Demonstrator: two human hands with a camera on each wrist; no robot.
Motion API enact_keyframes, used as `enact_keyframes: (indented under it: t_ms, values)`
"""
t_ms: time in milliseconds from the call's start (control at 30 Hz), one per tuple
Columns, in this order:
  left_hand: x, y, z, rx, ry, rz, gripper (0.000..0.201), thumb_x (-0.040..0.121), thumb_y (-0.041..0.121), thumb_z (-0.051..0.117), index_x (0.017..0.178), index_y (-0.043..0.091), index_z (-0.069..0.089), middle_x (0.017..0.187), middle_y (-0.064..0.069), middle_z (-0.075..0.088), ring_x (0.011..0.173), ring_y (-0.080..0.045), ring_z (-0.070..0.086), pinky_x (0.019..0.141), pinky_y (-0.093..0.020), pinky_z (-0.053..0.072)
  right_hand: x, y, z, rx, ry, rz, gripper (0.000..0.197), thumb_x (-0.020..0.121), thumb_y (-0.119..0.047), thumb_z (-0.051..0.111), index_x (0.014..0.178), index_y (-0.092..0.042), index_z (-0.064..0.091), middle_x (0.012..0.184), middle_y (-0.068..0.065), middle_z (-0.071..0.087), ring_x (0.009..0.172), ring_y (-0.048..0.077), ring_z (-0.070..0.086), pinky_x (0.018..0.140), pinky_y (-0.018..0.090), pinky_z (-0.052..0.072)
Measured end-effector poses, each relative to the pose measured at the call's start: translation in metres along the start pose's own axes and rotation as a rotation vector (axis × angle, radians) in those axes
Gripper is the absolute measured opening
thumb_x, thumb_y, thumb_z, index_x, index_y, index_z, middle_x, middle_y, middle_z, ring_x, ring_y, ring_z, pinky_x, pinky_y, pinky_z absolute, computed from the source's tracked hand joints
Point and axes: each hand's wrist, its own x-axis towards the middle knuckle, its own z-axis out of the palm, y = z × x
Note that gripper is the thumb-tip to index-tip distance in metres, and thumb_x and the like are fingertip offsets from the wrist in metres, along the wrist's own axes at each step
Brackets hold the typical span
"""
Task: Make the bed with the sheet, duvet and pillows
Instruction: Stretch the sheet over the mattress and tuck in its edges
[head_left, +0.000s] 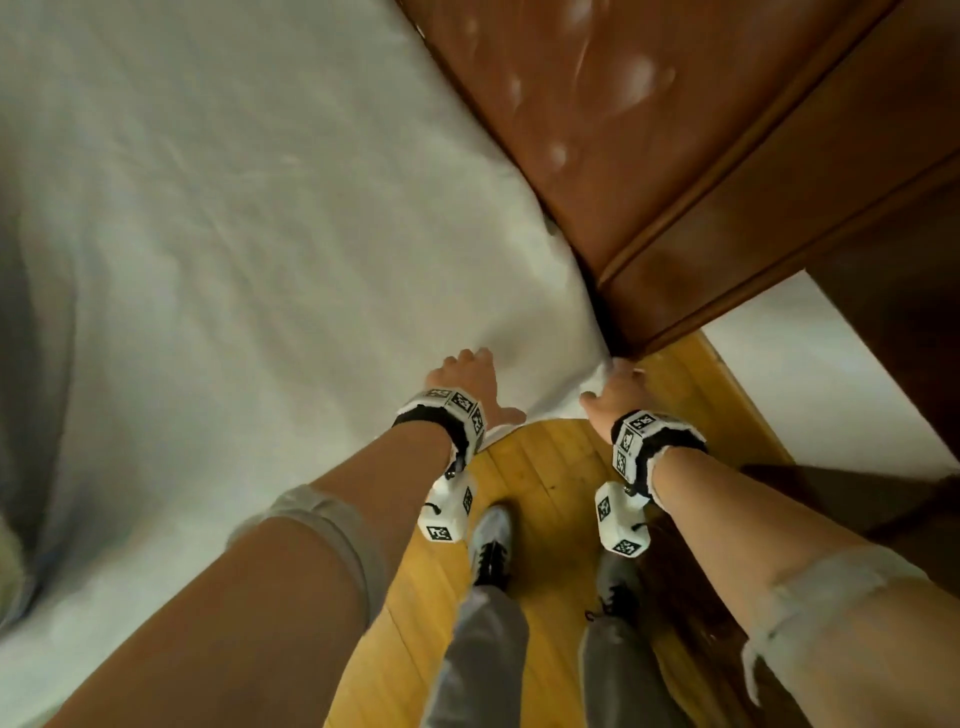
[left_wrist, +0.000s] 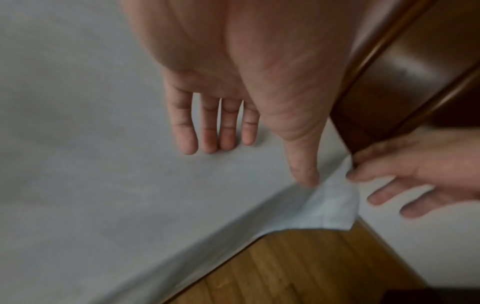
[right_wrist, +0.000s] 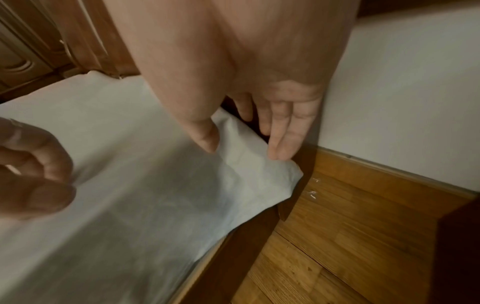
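Observation:
A white sheet (head_left: 234, 234) covers the mattress up to the brown padded headboard (head_left: 649, 130). My left hand (head_left: 467, 382) lies on the sheet near the bed's corner, with straight fingers (left_wrist: 207, 131) and the thumb (left_wrist: 303, 164) stretched toward the edge. My right hand (head_left: 618, 387) is at the sheet's corner (right_wrist: 259, 174), right beside the headboard post. The right thumb (right_wrist: 205, 137) lies on top of the corner flap and the fingers (right_wrist: 283, 142) behind it, so the cloth is pinched between them. The flap hangs over the dark bed frame (right_wrist: 233, 246). No duvet or pillows are in view.
I stand on a wooden floor (head_left: 545, 467) in a narrow gap between the bed and a white wall (head_left: 805, 374); my shoes (head_left: 491, 540) are below the hands. Dark wooden furniture (head_left: 883, 499) stands at the right. A grey blurred shape (head_left: 31, 364) fills the left edge.

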Motion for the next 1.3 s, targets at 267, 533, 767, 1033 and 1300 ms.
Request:
enact_keyframes:
  t_ms: [267,533,767,1033,1300]
  values:
    - [0.038,0.017,0.032,0.078,0.023,0.102,0.041,0.1,0.043,0.039,0.129,0.02,0.056,0.124,-0.006,0.044,0.113,-0.03,0.05,0.089,-0.041,0.045,0.051,0.034,0.025,-0.162,0.119,-0.134,0.036,0.102,-0.044,0.039,0.104,-0.014,0.061,0.102,0.013,0.068,0.095,0.033,0.064,0.07,0.034,0.039]
    - [0.043,0.093,0.04,0.055,-0.02,0.352,0.028,0.103,0.02,0.041,0.119,0.011,0.062,0.134,-0.004,0.043,0.108,-0.028,0.059,0.089,-0.041,0.049,0.046,0.099,-0.019,-0.152,0.203,-0.059,0.03,0.1,-0.029,0.041,0.102,-0.014,0.067,0.101,0.014,0.07,0.094,0.035,0.064,0.072,0.034,0.042]
    - [0.027,0.103,0.061,0.203,-0.13,0.297,0.03,0.101,0.025,0.039,0.121,0.012,0.058,0.119,-0.004,0.052,0.1,-0.028,0.061,0.082,-0.04,0.053,0.049,0.12,-0.02,-0.235,0.151,-0.04,0.029,0.099,-0.029,0.045,0.1,-0.013,0.069,0.094,0.014,0.07,0.076,0.029,0.053,0.067,0.031,0.04]
    - [0.011,0.102,0.056,0.257,-0.098,0.237,0.028,0.102,0.026,0.041,0.119,0.016,0.061,0.116,-0.003,0.051,0.097,-0.025,0.063,0.069,-0.035,0.05,0.047,0.115,-0.007,-0.325,0.05,-0.023,0.025,0.095,-0.029,0.053,0.091,-0.009,0.068,0.083,0.01,0.069,0.073,0.027,0.062,0.066,0.031,0.049]
    - [-0.007,0.053,0.001,-0.083,0.179,0.103,0.033,0.095,0.043,0.045,0.117,0.022,0.054,0.117,-0.003,0.053,0.107,-0.025,0.055,0.081,-0.039,0.048,0.013,0.043,-0.021,-0.209,0.057,-0.082,0.033,0.096,-0.036,0.043,0.106,-0.007,0.057,0.1,0.013,0.068,0.085,0.03,0.063,0.068,0.034,0.044]
